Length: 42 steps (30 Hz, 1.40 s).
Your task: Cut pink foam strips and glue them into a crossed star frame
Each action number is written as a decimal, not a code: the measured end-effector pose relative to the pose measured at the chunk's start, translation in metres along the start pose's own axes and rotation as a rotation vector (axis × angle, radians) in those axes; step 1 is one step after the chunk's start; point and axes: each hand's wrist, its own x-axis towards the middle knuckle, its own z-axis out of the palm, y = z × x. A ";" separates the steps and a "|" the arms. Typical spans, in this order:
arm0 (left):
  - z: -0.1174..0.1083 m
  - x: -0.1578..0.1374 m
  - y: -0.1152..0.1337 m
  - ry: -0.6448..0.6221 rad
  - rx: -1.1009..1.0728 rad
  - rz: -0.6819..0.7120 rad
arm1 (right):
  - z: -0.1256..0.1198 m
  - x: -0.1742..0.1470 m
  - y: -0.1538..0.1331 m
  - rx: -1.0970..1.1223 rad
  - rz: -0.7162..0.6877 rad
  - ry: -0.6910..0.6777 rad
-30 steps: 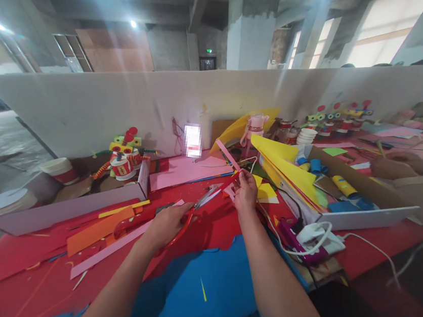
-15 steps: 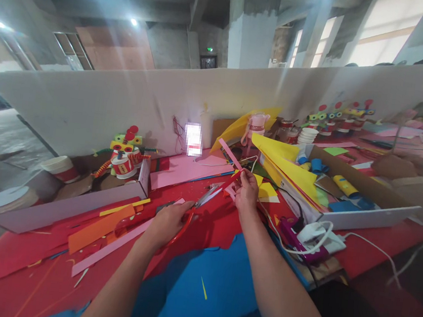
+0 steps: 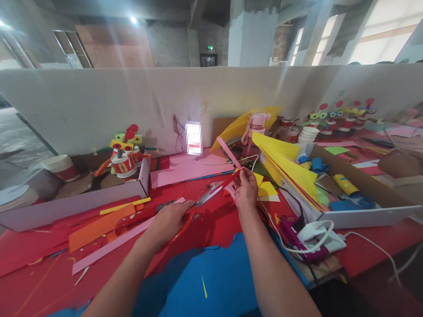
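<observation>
My left hand (image 3: 170,220) is closed on red-handled scissors (image 3: 208,195), their blades pointing away and to the right, slightly parted. Just beyond the blade tips, my right hand (image 3: 247,187) pinches a pink paper strip (image 3: 229,152) that sticks up toward the upper left. A bit of red also shows at its fingertips, close to the scissors; where its end lies against the blades is hard to make out. Under my left hand lies a longer pink strip (image 3: 111,250), with orange paper (image 3: 101,229) beside it. Yellow paper pieces (image 3: 269,191) are to the right of my right hand.
A box (image 3: 75,212) on the left holds paper cups and a paper-cup robot figure (image 3: 124,161). Another box (image 3: 376,218) on the right contains coloured rolls and yellow sheets. A purple power strip (image 3: 297,242) with white cables sits near my right forearm. Further right, another person's hand is blurred.
The scissor blades have shifted slightly, and less of the red strip shows between them and my right hand. Both hands stay in nearly the same place. The other person's hand at right has moved.
</observation>
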 end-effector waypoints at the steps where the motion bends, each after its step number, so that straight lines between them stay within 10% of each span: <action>1: 0.000 0.000 0.000 0.001 -0.005 0.002 | 0.000 0.000 0.000 0.001 -0.003 0.000; 42: -0.003 0.000 0.007 -0.031 0.055 -0.040 | 0.004 -0.005 0.000 -0.040 0.004 -0.014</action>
